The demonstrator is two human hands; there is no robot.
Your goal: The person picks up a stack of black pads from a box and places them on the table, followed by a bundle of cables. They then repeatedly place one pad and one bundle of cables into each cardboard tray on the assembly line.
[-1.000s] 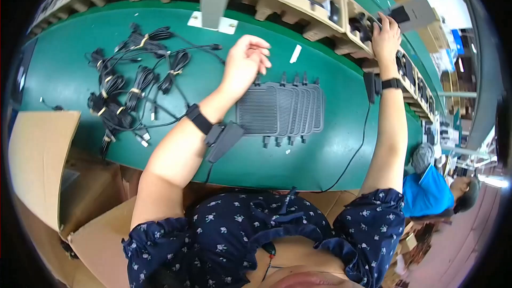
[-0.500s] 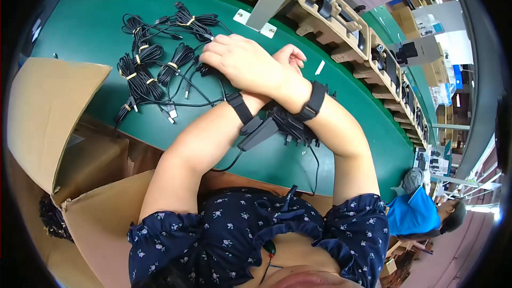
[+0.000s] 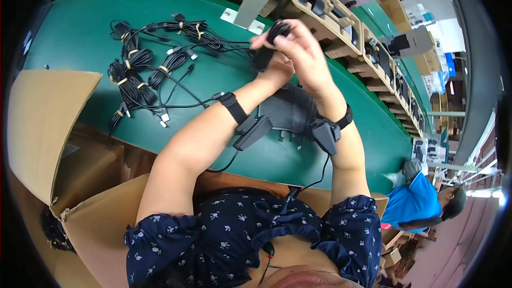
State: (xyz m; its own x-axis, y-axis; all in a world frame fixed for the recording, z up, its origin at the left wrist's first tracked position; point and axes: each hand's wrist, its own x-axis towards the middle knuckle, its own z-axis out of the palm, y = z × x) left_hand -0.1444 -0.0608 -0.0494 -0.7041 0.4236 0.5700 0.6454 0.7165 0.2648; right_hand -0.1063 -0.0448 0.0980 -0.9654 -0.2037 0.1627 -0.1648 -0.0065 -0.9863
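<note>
My right hand (image 3: 308,56) is closed round a bundled black cable (image 3: 278,32) above the green table, in front of the metal post. Just below and beside it my left hand (image 3: 278,69) is closed on the lower part of the same black bundle, its fingers partly hidden. To the left lies a pile of black cables (image 3: 136,58), several tied in coils with pale bands, with loose plug ends between them. A dark mesh-topped device (image 3: 288,109) with small plugs along its front edge sits on the table between my forearms.
An open cardboard box (image 3: 48,122) stands at the near left. Moulded tan trays (image 3: 341,26) holding black parts line the far right edge. A metal post (image 3: 261,0) is bolted to the green table (image 3: 213,149). A person in blue (image 3: 410,202) is at the right.
My crossed arms have come apart. My right hand has moved right from the pile, bringing a black cable bundle to my left hand, and both now hold it.
</note>
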